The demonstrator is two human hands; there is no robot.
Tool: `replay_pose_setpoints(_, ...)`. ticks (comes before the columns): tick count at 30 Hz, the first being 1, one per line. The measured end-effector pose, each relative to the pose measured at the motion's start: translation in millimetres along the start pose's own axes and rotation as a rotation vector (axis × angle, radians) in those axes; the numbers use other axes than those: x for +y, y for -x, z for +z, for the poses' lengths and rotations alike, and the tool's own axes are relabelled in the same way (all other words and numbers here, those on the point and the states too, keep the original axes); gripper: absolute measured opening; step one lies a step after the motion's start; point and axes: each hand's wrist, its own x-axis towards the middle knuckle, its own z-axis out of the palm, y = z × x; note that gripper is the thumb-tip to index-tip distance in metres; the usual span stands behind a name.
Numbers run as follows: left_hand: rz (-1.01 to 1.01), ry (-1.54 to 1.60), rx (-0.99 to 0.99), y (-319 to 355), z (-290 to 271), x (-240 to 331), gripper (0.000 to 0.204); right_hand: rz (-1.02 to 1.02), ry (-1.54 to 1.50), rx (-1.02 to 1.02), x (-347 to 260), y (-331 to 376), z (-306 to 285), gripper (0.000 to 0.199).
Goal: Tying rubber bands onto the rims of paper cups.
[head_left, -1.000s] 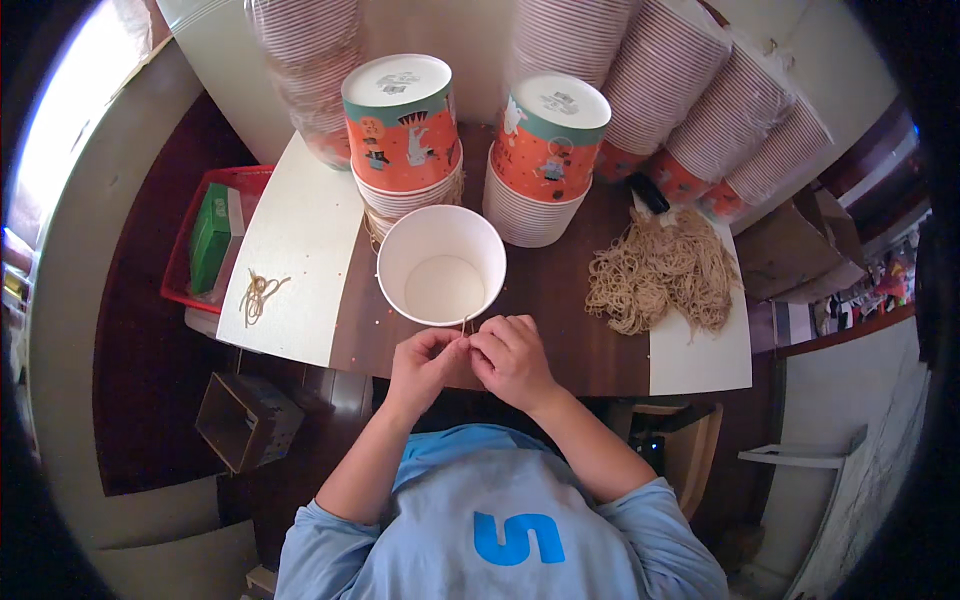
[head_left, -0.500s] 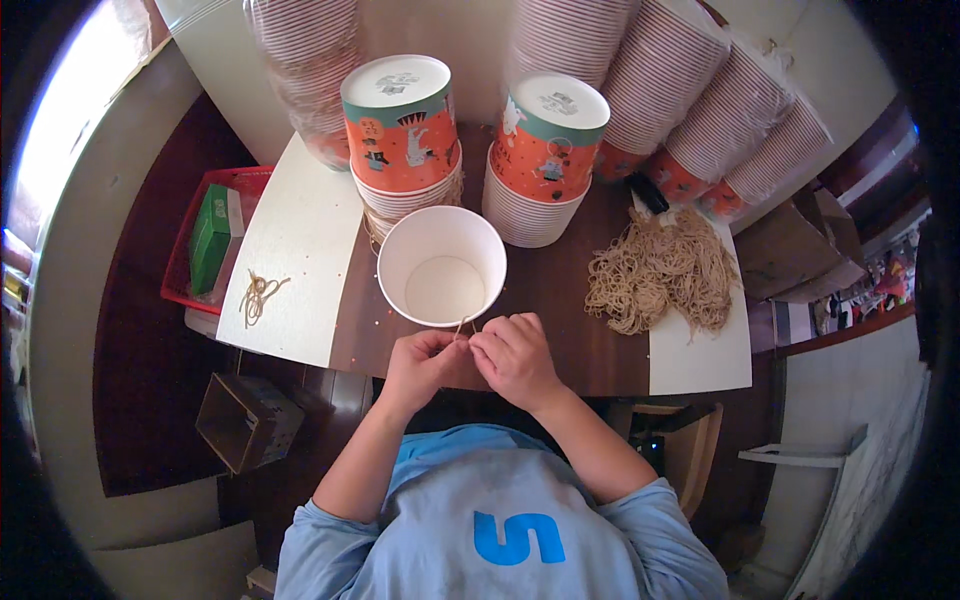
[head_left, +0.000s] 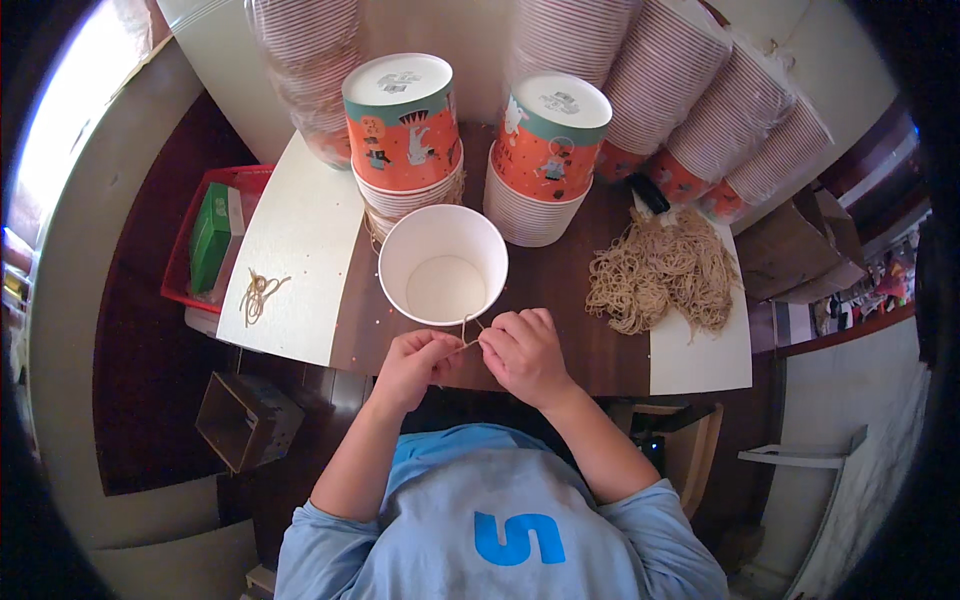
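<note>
An uncovered white paper tub (head_left: 398, 262) stands mouth up in front of me, its inside showing. Just below its near rim, a thin tan string (head_left: 471, 338) forms a small loop between my hands. My left hand (head_left: 414, 368) pinches one side of the string between thumb and fingers. On the other side, my right hand (head_left: 524, 354) grips it with curled fingers. Whether the string passes through the tub's wall or only lies against it, I cannot tell.
Behind the tub stand two upside-down stacks of orange-and-green tubs, one left (head_left: 400, 140) and one right (head_left: 555, 150). A heap of tan strings (head_left: 660, 275) lies right; a few strings (head_left: 262, 296) lie left. Plastic-wrapped tub stacks (head_left: 665, 75) line the back. A red basket (head_left: 178, 262) sits left.
My hands have moved slightly apart, the right one going right and up. More of the string now shows as a loop between them.
</note>
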Motion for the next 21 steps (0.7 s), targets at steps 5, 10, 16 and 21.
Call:
replay_pose_setpoints(5, 0.023, 0.028, -0.026, -1.5, -5.3, -9.4, 0.014, -0.004, -0.005, 0.002, -1.4, -0.7, -0.2, 0.016)
replay_pose_setpoints(10, 0.088, -0.05, -0.026, 1.4, -3.3, -10.9, 0.012, -0.013, -0.002, 0.023, -0.9, -0.7, 1.5, 0.017)
replay_pose_setpoints(16, 0.097, -0.066, -0.015, 2.4, -2.2, -10.6, 0.013, -0.018, 0.0, 0.025, -0.7, -0.6, 2.2, 0.017)
replay_pose_setpoints(21, 0.151, -0.111, -0.011, 8.3, 6.7, -10.2, 0.012, 0.036, 0.069, -0.025, -0.2, 0.8, 5.6, 0.015)
